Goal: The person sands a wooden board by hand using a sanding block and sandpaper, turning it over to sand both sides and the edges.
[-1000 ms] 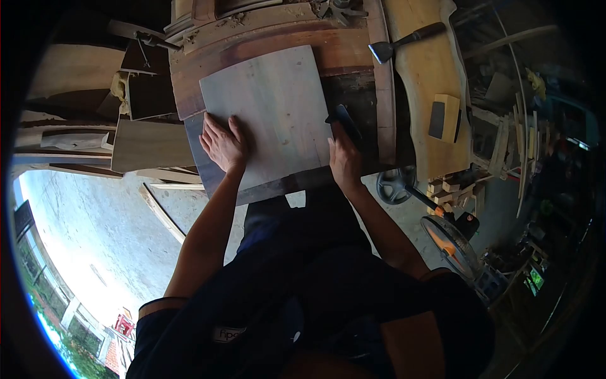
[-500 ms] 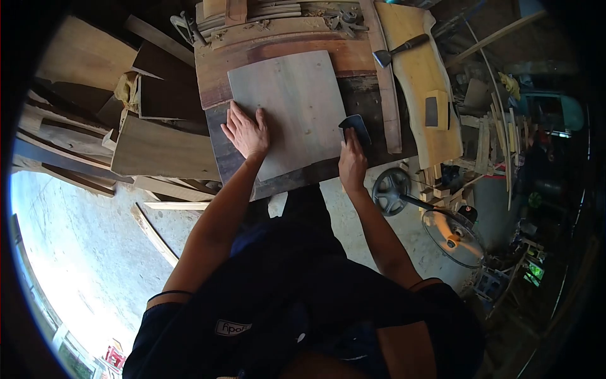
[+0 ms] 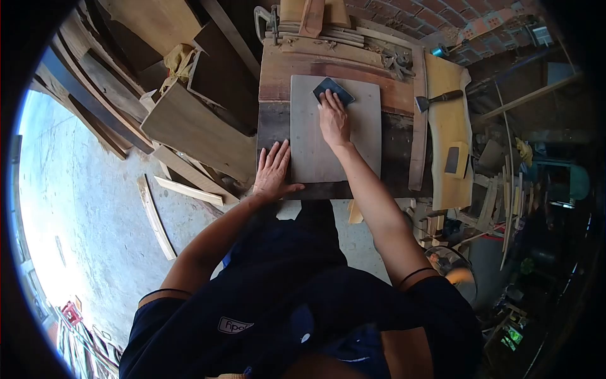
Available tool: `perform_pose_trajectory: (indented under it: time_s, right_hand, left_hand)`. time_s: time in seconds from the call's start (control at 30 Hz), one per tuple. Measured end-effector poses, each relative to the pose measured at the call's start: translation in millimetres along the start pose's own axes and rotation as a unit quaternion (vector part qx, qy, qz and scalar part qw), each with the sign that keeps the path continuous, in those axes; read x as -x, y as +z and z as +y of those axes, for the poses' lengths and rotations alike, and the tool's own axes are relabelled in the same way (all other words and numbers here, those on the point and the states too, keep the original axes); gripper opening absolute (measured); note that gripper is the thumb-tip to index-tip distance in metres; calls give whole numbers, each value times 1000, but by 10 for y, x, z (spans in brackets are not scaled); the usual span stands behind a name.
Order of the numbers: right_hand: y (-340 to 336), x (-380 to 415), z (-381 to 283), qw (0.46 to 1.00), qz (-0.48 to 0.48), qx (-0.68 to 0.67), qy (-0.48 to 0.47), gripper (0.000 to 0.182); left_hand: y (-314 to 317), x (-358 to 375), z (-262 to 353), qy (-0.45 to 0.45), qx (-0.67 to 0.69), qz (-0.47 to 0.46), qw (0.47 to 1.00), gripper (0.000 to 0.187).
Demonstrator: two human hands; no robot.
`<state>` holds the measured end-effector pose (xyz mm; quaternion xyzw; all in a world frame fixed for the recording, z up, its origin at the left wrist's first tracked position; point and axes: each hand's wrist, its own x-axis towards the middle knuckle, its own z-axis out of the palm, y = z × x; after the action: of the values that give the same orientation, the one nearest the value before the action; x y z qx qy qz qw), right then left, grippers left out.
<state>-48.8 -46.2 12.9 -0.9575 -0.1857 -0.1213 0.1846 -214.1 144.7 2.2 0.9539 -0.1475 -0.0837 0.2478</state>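
Worn dark workbench [image 3: 273, 129] is topped by flat pale square board [image 3: 336, 129]. Dark sanding pad [image 3: 333, 90] is pressed on board's far edge under right hand [image 3: 333, 121], fingers flat. Left hand [image 3: 274, 170] is spread open, palm down, on board's near-left corner.

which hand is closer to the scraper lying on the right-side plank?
Right. The right hand presses a dark sanding pad on the pale board, left of the scraper. The left hand rests flat at the board's near-left edge, farther away.

- On my dark shirt [image 3: 265, 303], at about seven o'clock in the view, sits a small white logo patch [image 3: 235, 325]; its lettering looks like "fipo", though the rest is too small to read.
- I can read no other text.
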Motion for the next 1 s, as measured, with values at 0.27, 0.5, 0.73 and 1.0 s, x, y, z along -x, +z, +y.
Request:
perform_pose_trajectory:
  time_s: [0.27, 0.5, 0.73, 1.0]
  right_hand:
    - [-407, 1503, -492, 987, -132, -68, -55, 58]
    - [237, 8, -278, 993, -12, -72, -95, 44]
    - [240, 143, -401, 993, -17, -88, -83, 45]
    - [-143, 926, -549, 988, -106, -83, -74, 50]
  left_hand:
    - [45, 22, 33, -35, 21, 42, 998, 113]
    - [-41, -13, 86, -43, 26, 38, 998, 108]
    - [55, -3, 75, -49, 5, 51, 998, 108]
    - [13, -11, 82, -45, -15, 30, 998, 100]
